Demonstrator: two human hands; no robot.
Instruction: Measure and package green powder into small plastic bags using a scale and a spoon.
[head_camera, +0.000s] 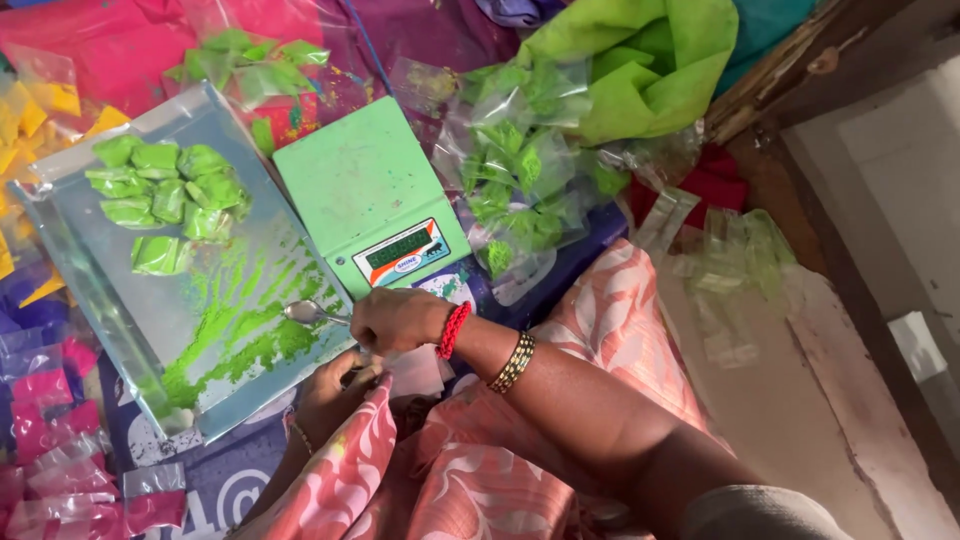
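While the right hand (395, 318) clamped its fingers on a spoon (312, 313) over the green-dusted tray (75, 250), the left hand (335, 385) sat below. Its fingers pinched a small packet (415, 368).

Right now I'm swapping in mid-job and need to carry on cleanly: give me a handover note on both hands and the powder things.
Right hand: holds a metal spoon over the steel tray.
Left hand: low beside the tray; what it grips is hidden.
Things: loose green powder smeared on the tray; filled green packets piled at its far end; green scale with bare platform.
Done: a pile of packets filled.
Left: loose powder remains; empty clear bags lie to the right.
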